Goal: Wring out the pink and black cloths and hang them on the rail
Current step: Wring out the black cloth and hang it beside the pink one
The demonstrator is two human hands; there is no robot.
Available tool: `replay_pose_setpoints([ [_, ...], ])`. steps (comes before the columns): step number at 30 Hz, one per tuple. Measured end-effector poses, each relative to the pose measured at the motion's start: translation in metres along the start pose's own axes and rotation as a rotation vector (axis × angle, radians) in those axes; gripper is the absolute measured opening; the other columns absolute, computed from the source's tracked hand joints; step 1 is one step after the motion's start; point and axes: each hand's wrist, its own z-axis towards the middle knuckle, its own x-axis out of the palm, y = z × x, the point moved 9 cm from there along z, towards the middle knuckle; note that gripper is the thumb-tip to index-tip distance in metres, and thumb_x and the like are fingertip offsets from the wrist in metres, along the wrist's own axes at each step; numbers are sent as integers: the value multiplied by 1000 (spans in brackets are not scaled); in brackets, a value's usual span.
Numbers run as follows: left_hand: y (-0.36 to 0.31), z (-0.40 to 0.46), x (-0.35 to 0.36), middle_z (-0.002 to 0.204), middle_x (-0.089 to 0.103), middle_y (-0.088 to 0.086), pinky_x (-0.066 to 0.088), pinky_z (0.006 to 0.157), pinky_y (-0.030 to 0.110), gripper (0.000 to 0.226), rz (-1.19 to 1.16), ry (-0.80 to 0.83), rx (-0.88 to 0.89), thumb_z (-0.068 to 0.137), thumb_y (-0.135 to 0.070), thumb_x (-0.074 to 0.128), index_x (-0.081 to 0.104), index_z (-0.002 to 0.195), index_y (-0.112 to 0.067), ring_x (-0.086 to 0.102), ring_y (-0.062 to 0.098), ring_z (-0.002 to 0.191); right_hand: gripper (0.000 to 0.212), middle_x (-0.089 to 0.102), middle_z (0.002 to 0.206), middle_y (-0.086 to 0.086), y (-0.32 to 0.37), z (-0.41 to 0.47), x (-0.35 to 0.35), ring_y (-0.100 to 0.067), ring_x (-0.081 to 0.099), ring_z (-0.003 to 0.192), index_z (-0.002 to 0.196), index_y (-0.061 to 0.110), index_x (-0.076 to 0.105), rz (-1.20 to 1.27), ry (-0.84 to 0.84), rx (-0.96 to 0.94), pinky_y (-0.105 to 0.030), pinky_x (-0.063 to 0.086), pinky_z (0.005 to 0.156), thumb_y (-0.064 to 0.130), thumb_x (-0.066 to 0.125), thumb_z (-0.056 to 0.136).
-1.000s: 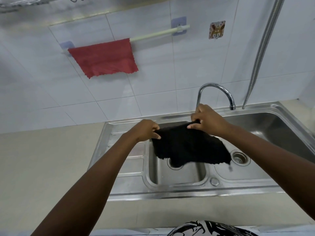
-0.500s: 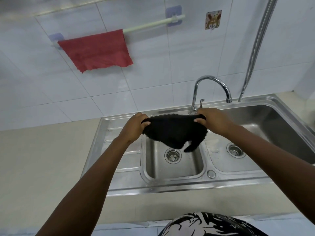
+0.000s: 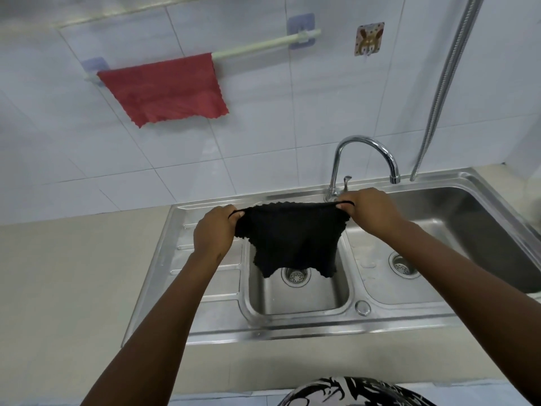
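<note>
The black cloth [image 3: 289, 238] hangs spread out over the small sink basin. My left hand [image 3: 215, 232] pinches its top left corner and my right hand [image 3: 370, 210] pinches its top right corner, the top edge pulled taut between them. The pink cloth [image 3: 164, 89] is draped over the left half of the pale rail [image 3: 263, 46] on the tiled wall above. The right half of the rail is bare.
A steel double sink [image 3: 292, 329] is set in a beige counter, with a draining board at left. A chrome tap [image 3: 366, 159] stands just behind my right hand. A metal hose [image 3: 448, 83] runs down the wall at right. A small hook sticker [image 3: 369, 39] sits beside the rail.
The black cloth was bunched between my hands half a second ago; now my hands have drawn apart and it hangs opened flat with a taut top edge.
</note>
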Motion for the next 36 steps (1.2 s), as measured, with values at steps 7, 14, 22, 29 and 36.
replay_pose_setpoints([
  [7,2,52,-90,88,58,15,39,58,33,36,63,-243,-19,98,-43,39,61,89,-16,58,34,77,17,62,56,0,35,49,-72,-21,65,53,90,24,62,382,-123,10,-32,51,61,25,46,95],
  [14,-3,132,-160,77,63,7,45,62,28,27,-403,-182,-86,100,-31,40,63,91,-19,59,24,70,18,69,92,-11,82,113,-151,-25,68,71,109,18,54,985,-124,76,-27,57,63,17,39,99],
  [22,10,219,-220,91,69,8,57,69,15,21,-1140,-209,-152,97,-7,51,60,115,-4,69,11,78,25,65,116,-12,118,192,-226,-24,61,108,112,11,58,736,-260,-114,-38,48,94,13,36,99],
  [29,5,282,-241,105,65,7,52,82,15,25,-977,-313,63,93,5,46,63,101,-10,63,15,96,31,63,121,-17,135,258,-241,-32,59,107,119,7,61,277,-363,-218,-19,38,85,7,40,97],
  [36,-10,311,-198,110,68,1,48,92,25,28,-344,-370,377,91,-1,54,67,110,-17,62,15,101,22,71,94,-7,142,282,-210,-35,55,97,99,19,72,-320,-446,-410,-42,45,80,30,57,89],
])
